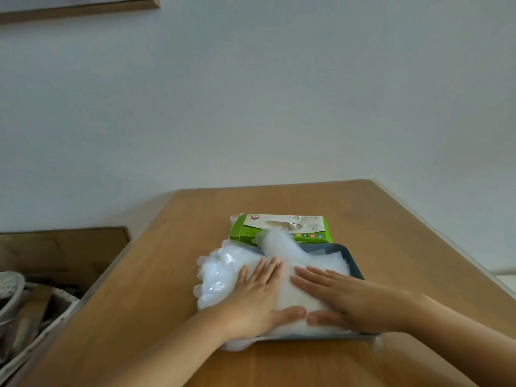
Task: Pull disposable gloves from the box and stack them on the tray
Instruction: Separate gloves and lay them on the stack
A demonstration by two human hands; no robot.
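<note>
A pile of clear plastic disposable gloves (220, 275) lies on a grey-blue tray (353, 259) in the middle of the wooden table. The glove fingers spill over the tray's left side. My left hand (257, 300) presses flat on the pile with straight fingers. My right hand (343, 300) presses flat beside it, thumbs nearly touching. Behind the tray lies a green and white glove box (282, 227). One glove sticks up from the pile in front of the box.
The wooden table (391, 224) stands against a pale wall. To the left, lower down, are a brown cardboard box (64, 252) and a container of clutter (28, 317). A framed picture edge (78, 8) hangs at the top left.
</note>
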